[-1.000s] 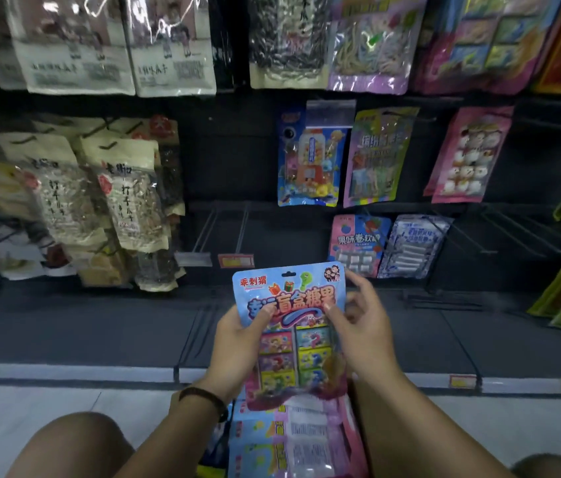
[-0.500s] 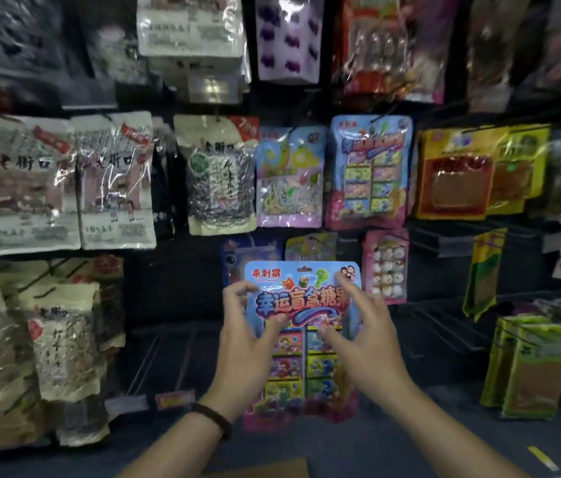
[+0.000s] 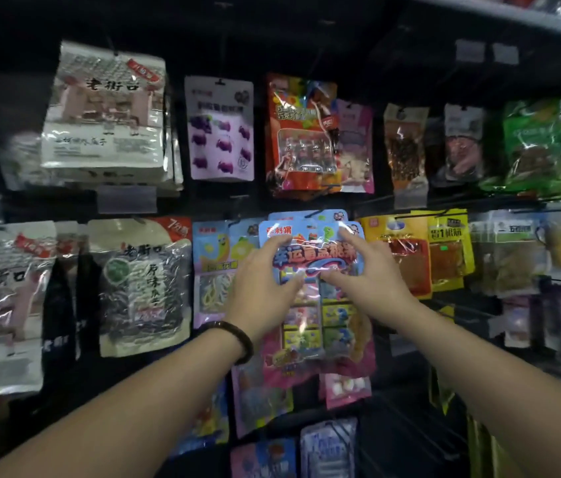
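Raised since a second ago: candy pack (image 3: 310, 294), up from floor level and now being held against the middle row of the display rack (image 3: 341, 201).

Item 1. Display rack: running behind both hands, hung with bags on wire pegs.

Item 2. Seed bag (image 3: 141, 284): hanging well to the left of the left hand (image 3: 265, 291), apart from the work.

Item 3. Candy pack: being gripped by both hands at its upper part, upright, its blue top covering a matching pack (image 3: 327, 215) already hanging behind the fingertips.

Item 4. Yellow packs (image 3: 413, 260): hanging just beside the right hand (image 3: 368, 274), on its outer side.

Item 5. Hands: each is pinching the pack, thumb on the front, fingers spread towards the top edge.

Item 6. Peg for this row: sitting above the fingertips, too blurred to place exactly; the hang hole is not showing clearly either.

Hazards, as judged: the hole is likely missing the peg tip, since the fingers are crowding the top edge; a push forward risks lifting the matching pack off; the right wrist risks brushing the yellow packs.
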`<state>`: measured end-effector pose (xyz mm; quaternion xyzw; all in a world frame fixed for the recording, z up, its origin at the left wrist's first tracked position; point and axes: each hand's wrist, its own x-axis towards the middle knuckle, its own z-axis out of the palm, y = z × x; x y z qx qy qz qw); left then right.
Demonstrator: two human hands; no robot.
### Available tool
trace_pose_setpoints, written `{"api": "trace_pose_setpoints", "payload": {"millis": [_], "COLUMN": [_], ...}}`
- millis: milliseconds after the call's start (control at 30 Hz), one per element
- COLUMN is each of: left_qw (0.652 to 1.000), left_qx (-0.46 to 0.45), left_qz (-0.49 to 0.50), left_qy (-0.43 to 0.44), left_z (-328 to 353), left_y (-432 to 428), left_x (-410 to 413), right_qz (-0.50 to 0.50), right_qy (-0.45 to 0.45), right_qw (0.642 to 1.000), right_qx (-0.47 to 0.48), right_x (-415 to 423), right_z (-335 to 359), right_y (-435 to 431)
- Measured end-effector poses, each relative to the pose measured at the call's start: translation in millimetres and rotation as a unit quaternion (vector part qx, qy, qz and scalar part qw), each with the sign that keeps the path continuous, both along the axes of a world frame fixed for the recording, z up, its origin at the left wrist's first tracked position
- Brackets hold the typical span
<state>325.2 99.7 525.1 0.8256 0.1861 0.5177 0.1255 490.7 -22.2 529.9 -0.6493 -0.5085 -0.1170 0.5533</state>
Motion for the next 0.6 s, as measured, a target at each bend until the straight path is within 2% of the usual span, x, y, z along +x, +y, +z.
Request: {"api": "trace_pose_setpoints", "payload": {"millis": [233,467,600], "left_qw": [0.999,0.995,0.994], "left_qx": [-0.025,-0.008,-0.028], "left_qz": [0.022,0.055,0.056], "left_qy": [0.04,0.088,0.092], "left_z": [46,37,36], "left_y": [29,59,74], "left_x": [55,79,88], "right_qz": [-0.039,-0.056,-0.055], "right_qy": [-0.007,-0.009,-0.012], "right_qw": [0.999,0.998,0.997], "right_qx": [0.011,-0.04,-0.056], "right_x": [47,70,79], "right_z": [45,33,35], "right_y": [32,60,75]}}
